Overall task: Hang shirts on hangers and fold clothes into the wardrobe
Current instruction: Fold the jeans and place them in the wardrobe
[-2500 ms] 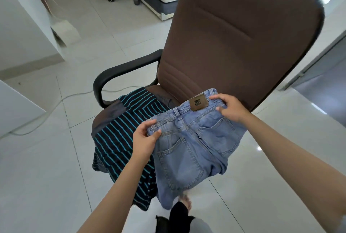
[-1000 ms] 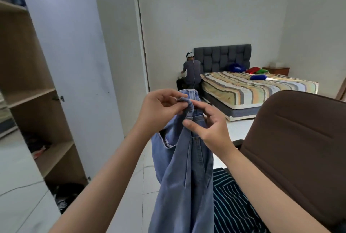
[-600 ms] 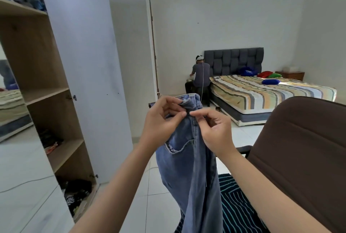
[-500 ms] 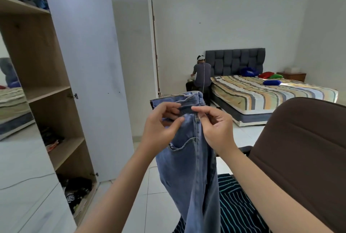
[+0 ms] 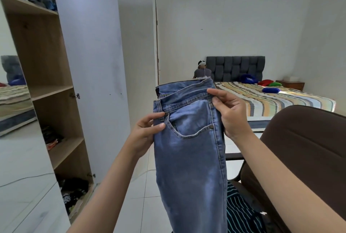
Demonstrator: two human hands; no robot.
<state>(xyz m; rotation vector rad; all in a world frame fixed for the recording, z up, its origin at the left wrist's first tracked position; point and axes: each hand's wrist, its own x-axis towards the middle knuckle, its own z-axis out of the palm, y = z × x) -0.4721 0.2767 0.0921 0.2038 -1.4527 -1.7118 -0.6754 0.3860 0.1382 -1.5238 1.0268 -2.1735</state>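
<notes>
While the jeans (image 5: 191, 150) hang upright before the open wardrobe (image 5: 46, 86), left hand (image 5: 144, 133) and right hand (image 5: 230, 114) pinch opposite waistband edges, held apart.

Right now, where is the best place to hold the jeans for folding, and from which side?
Probably the waistband. The jeans hang upright with it on top, legs down. The left hand pinches its left edge and the right hand its right edge, so each comes from its own side.

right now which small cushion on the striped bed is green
The green cushion, beside the red cushion; the two blue cushions differ.
</notes>
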